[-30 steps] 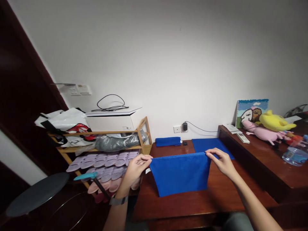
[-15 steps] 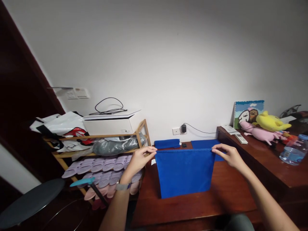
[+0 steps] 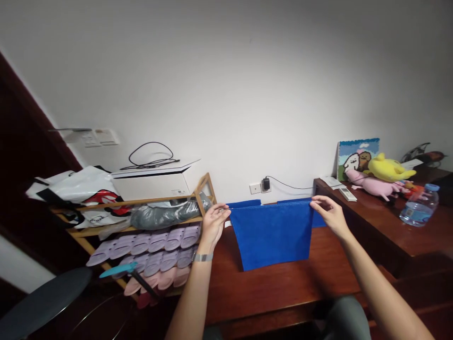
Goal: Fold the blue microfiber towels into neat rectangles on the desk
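Observation:
A blue cloth [image 3: 274,236] hangs spread out between my two hands, its stitched top edge pulled nearly straight. My left hand [image 3: 215,221] pinches its upper left corner between thumb and fingers. At the upper right corner, my right hand [image 3: 329,211] has a similar pinch. The cloth's lower edge hangs over the wooden table [image 3: 262,295]; whether it touches the top, I cannot tell. Behind it, partly covered, lie a blue piece [image 3: 244,204] at the back left of the table and another blue piece [image 3: 319,219] at the right.
Left of the table stands a wooden rack [image 3: 203,196] with several slippers [image 3: 159,241], a white box [image 3: 152,185] and a bag [image 3: 85,189]. On the higher surface at right are a water bottle [image 3: 421,208], plush toys [image 3: 387,167] and a remote [image 3: 347,194]. A black stool [image 3: 46,302] stands lower left.
Both hands have raised the cloth and moved it away toward the wall, so it covers more of the blue pieces behind. The camera view has shifted slightly. Both corners stay pinched.

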A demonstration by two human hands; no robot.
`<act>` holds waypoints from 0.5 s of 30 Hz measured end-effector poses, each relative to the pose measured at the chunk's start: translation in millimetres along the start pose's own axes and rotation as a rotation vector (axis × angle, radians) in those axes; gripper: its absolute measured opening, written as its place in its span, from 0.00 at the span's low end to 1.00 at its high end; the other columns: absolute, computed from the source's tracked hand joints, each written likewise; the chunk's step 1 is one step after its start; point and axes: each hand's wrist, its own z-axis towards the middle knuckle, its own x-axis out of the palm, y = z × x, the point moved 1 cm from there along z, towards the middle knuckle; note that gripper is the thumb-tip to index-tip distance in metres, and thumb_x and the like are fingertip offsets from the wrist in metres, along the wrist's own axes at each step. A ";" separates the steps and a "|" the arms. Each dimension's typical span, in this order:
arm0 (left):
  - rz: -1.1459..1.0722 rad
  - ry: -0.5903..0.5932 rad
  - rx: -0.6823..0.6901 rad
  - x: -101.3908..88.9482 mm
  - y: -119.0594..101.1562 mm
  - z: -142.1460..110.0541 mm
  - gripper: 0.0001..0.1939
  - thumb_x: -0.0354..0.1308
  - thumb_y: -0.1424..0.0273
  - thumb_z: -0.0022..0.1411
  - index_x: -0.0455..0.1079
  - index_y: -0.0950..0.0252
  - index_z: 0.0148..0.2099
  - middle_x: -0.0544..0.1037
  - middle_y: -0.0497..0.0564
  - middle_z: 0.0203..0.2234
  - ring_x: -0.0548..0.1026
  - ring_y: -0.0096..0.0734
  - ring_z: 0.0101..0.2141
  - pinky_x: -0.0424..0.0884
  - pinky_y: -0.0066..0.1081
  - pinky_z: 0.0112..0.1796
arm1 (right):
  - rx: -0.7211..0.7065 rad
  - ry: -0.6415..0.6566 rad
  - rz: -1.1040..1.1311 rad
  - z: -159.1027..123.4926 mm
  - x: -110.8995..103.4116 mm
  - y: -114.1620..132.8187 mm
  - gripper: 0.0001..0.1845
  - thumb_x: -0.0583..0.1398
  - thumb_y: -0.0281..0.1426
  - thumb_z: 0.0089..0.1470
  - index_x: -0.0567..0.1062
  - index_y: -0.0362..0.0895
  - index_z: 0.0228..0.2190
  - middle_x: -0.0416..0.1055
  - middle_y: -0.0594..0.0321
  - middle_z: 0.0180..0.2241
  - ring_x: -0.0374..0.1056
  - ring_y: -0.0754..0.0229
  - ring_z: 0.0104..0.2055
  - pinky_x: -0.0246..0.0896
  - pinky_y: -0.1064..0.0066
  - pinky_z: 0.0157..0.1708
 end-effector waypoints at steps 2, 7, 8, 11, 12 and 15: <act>-0.028 -0.038 -0.016 1.9 8.7 -4.2 0.26 0.81 0.63 0.38 0.76 0.64 0.39 0.82 0.49 0.32 0.82 0.32 0.36 0.78 0.32 0.42 | 0.014 -0.092 0.019 -6.5 5.6 -8.1 0.30 0.72 0.57 0.45 0.82 0.46 0.38 0.82 0.56 0.36 0.77 0.52 0.39 0.75 0.59 0.42; 0.009 -0.015 -0.042 1.5 -0.8 1.6 0.26 0.82 0.64 0.38 0.78 0.65 0.39 0.82 0.50 0.32 0.82 0.32 0.36 0.79 0.33 0.41 | 0.056 -0.147 0.049 -4.9 4.4 -5.2 0.29 0.73 0.55 0.43 0.83 0.45 0.38 0.83 0.56 0.35 0.78 0.52 0.37 0.75 0.59 0.41; 0.035 -0.003 -0.026 1.3 -5.9 6.2 0.25 0.81 0.64 0.39 0.78 0.65 0.39 0.82 0.50 0.33 0.82 0.33 0.36 0.79 0.34 0.42 | 0.050 -0.143 0.047 -1.2 2.0 -1.8 0.28 0.73 0.54 0.43 0.84 0.46 0.38 0.83 0.56 0.35 0.78 0.52 0.37 0.75 0.59 0.41; 0.128 0.032 -0.003 3.0 -17.3 25.4 0.25 0.81 0.63 0.39 0.79 0.66 0.39 0.83 0.52 0.33 0.82 0.36 0.36 0.79 0.36 0.43 | 0.023 -0.098 0.002 15.1 -2.7 5.6 0.26 0.74 0.52 0.43 0.85 0.46 0.37 0.83 0.56 0.36 0.78 0.52 0.38 0.75 0.60 0.41; 0.156 0.046 -0.017 4.3 -18.4 32.4 0.25 0.82 0.63 0.38 0.79 0.66 0.38 0.83 0.52 0.32 0.82 0.36 0.36 0.79 0.36 0.42 | 0.020 -0.071 -0.018 21.3 -2.7 5.8 0.27 0.74 0.52 0.43 0.85 0.45 0.37 0.84 0.56 0.36 0.78 0.52 0.38 0.76 0.60 0.41; 0.193 0.069 -0.071 8.3 -14.7 48.8 0.26 0.82 0.62 0.35 0.79 0.67 0.37 0.83 0.53 0.30 0.82 0.37 0.35 0.79 0.35 0.40 | 0.018 -0.002 -0.062 36.1 0.5 -0.6 0.30 0.73 0.54 0.43 0.85 0.44 0.39 0.84 0.54 0.37 0.79 0.50 0.38 0.76 0.59 0.42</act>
